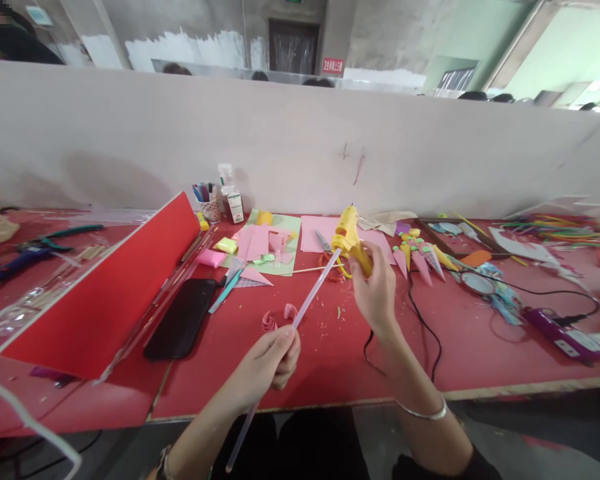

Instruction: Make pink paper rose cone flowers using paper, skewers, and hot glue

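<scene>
My right hand (376, 285) is wrapped round the handle of a yellow hot glue gun (347, 230), whose nozzle points up and away from me. A long translucent glue stick (313, 291) runs from the back of the gun down to the left. My left hand (275, 357) is closed round that stick about midway, and its lower end sticks out below the table edge. The stick's upper end meets the gun's rear; how far in it sits I cannot tell. Curled pink paper strips (270, 321) lie just beyond my left hand. Scissors (323, 241) lie behind the gun, partly hidden.
A red board (105, 293) stands on edge at left beside a black phone (183, 319). Pink paper (255, 243), a pen cup (210, 208) and a bottle (234, 203) are behind. Paper cones (423, 260), a black cable (425, 320) and a purple device (563, 333) lie right.
</scene>
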Action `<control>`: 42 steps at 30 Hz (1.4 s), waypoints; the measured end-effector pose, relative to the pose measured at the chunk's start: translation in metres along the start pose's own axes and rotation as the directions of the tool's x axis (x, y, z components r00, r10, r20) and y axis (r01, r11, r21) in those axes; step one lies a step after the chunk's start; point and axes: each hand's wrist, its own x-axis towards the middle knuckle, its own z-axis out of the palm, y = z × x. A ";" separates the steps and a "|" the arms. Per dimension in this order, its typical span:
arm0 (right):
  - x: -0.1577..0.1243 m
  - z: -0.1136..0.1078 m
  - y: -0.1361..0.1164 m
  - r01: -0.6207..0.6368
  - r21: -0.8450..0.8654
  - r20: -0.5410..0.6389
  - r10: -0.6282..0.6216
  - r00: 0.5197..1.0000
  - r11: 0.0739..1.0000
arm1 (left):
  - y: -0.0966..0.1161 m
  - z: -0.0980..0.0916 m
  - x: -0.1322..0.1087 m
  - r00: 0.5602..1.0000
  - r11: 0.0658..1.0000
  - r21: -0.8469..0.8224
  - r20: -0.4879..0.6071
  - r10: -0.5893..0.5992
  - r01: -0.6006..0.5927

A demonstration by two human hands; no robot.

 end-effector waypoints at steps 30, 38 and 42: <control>-0.033 0.003 0.004 0.405 -0.247 -0.251 -0.462 0.851 0.880 | 0.007 0.005 0.022 0.971 0.962 0.161 -0.061 0.231 -0.219; -0.039 0.004 -0.004 0.369 -0.179 -0.303 -0.408 0.861 0.912 | -0.002 0.009 0.027 0.966 0.953 -0.259 0.162 0.201 -0.155; -0.045 0.008 -0.004 0.374 -0.210 -0.283 -0.423 0.861 0.903 | -0.002 0.006 0.029 0.957 0.914 -0.385 0.193 0.215 -0.127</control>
